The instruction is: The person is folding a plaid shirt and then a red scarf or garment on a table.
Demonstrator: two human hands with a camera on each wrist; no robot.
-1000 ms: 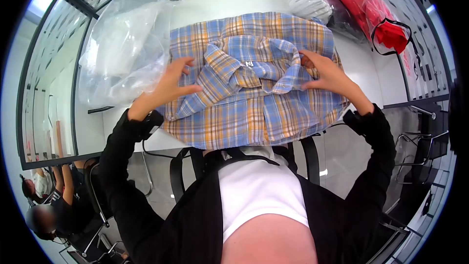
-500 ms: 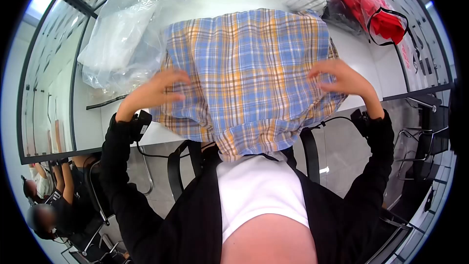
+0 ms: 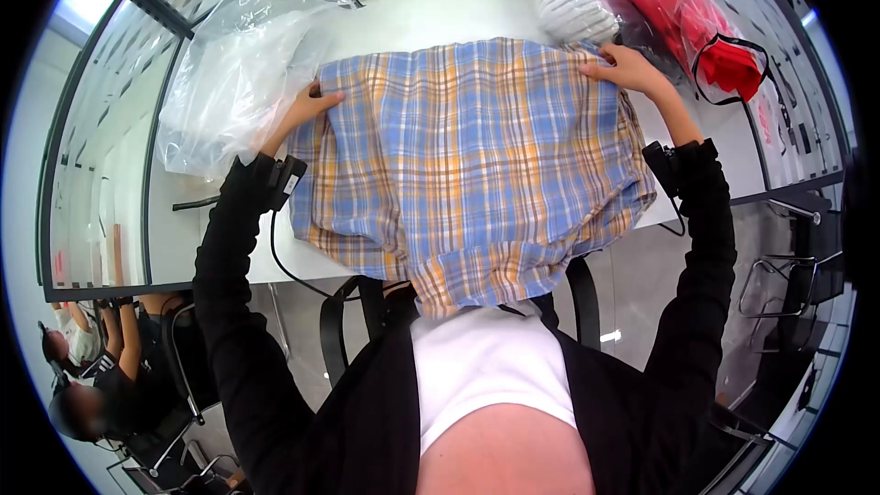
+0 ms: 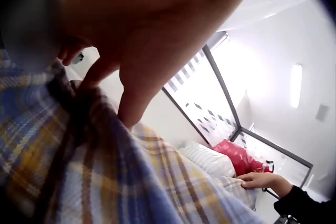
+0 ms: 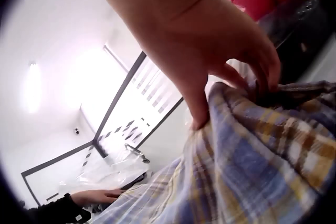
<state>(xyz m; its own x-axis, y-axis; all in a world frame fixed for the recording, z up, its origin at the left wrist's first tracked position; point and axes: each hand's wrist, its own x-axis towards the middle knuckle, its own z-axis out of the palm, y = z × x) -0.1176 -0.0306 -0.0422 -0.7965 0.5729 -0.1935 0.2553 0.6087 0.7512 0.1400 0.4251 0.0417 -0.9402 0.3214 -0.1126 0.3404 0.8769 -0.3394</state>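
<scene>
A blue, yellow and white plaid shirt (image 3: pixel 477 137) lies on the white table, its collar out of sight. At its far left corner, my left hand (image 3: pixel 307 108) grips the cloth. My right hand (image 3: pixel 631 70) pinches the far right corner. In the left wrist view, the thumb and fingers of my left hand (image 4: pixel 131 40) close on a fold of the shirt (image 4: pixel 105 166). Cloth bunches between the thumb and fingers of my right hand (image 5: pixel 210 50) in the right wrist view, where the shirt (image 5: pixel 247 155) rises toward the palm.
Clear plastic bags (image 3: pixel 229 82) lie left of the shirt. Beyond its right corner are a white striped packet (image 3: pixel 570 2) and a red bundle in plastic (image 3: pixel 683 14) with a black cord. Framed panels flank the table (image 3: pixel 412 18). Other people sit at lower left.
The shirt's collar, visible earlier, is now hidden beneath a broad flat panel. Both hands have moved from above the shirt's sides to its far corners and taken hold of the cloth.
</scene>
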